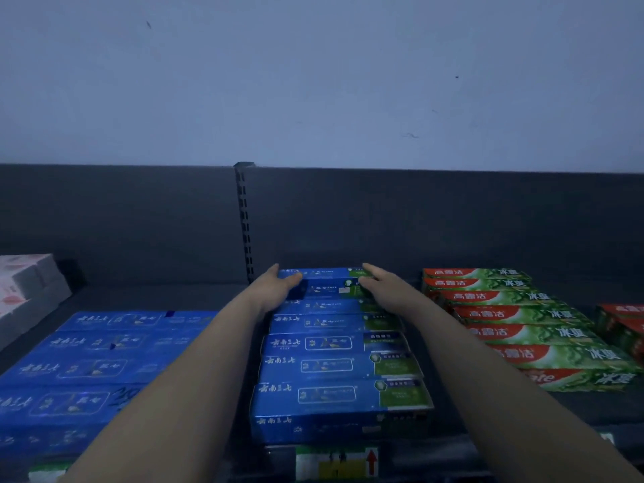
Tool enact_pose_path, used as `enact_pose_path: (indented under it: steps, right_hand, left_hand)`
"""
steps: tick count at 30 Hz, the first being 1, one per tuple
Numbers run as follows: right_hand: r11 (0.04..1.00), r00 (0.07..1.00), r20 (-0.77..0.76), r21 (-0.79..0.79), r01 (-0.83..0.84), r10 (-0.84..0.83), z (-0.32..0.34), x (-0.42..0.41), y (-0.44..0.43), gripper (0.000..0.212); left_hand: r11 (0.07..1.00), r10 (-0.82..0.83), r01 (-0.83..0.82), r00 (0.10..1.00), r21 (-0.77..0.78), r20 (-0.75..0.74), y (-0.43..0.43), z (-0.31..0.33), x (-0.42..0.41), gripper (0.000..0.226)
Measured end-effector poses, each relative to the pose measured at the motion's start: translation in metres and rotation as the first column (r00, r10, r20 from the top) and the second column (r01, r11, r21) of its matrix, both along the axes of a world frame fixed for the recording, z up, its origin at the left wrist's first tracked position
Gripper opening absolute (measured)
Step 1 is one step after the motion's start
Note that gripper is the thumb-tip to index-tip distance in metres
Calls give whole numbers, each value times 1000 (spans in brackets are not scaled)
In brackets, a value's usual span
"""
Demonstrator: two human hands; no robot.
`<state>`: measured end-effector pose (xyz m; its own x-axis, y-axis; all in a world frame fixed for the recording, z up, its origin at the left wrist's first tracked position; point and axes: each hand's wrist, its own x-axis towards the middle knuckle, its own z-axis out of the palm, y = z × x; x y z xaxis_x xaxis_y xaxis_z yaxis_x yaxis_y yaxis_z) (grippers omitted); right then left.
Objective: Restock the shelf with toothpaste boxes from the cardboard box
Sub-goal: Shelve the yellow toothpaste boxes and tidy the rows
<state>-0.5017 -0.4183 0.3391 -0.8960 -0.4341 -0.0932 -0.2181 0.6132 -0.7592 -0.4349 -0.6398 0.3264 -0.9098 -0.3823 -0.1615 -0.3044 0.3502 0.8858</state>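
Toothpaste box (327,289), blue, lies crosswise near back of middle blue row (334,364) on shelf (156,294). Left hand (278,287) grips left end, right hand (378,285) grips right end, fingers wrapped round box. Wrapped blue packs (104,360) to left. Red-green boxes (505,315) to right.

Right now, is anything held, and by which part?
A blue toothpaste box at the back of the middle row: left hand on its left end, right hand on its right end.
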Motion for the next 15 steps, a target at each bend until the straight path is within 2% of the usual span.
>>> enact_pose_path:
  steps: [5, 15]
  right_hand:
    - [998, 999, 22, -43, 41, -40, 3, -9, 0, 51]
    - [993, 997, 18, -87, 81, -80, 2, 24, 22, 51]
  left_hand:
    - [999, -29, 30, 999, -21, 16, 2, 1, -2, 78]
    - [995, -88, 90, 995, -51, 42, -2, 5, 26, 83]
